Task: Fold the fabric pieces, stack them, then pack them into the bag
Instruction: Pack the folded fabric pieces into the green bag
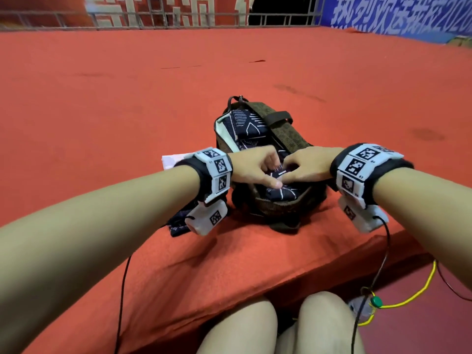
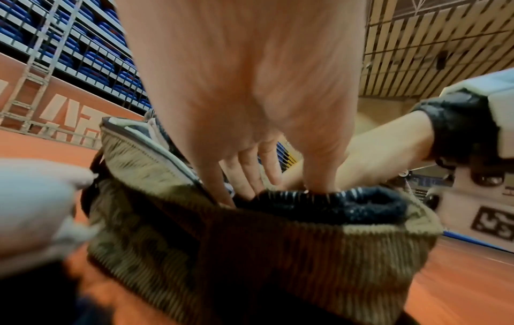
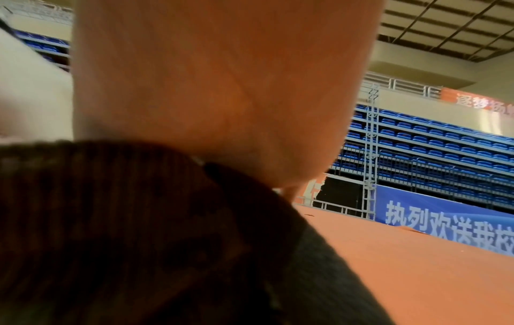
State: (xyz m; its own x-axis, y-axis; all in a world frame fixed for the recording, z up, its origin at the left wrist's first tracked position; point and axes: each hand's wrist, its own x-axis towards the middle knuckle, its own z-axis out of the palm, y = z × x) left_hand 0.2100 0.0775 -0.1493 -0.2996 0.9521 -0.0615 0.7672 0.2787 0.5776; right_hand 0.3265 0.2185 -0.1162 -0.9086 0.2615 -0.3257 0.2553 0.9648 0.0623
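An olive-brown woven bag (image 1: 278,205) lies open on the red table, its strap (image 1: 279,123) draped across the mouth. Navy fabric pieces with white line patterns (image 1: 249,123) fill its far end. Both hands meet in the near end over another folded navy piece (image 1: 281,193). My left hand (image 1: 265,172) has its fingers down inside and its thumb laid along the fold. My right hand (image 1: 296,169) curls its fingers into the same piece. In the left wrist view my left hand (image 2: 264,176) reaches into the bag (image 2: 250,252) beside the dark fabric roll (image 2: 333,206). The right wrist view shows only my palm (image 3: 222,88) and the bag wall (image 3: 125,230).
Another navy patterned piece (image 1: 177,226) lies on the table under my left wrist. A white sheet (image 1: 175,160) sits left of the bag. The table's front edge (image 1: 332,267) runs close below the bag. Cables (image 1: 383,264) hang from the wrist units. Railings and banners stand far behind.
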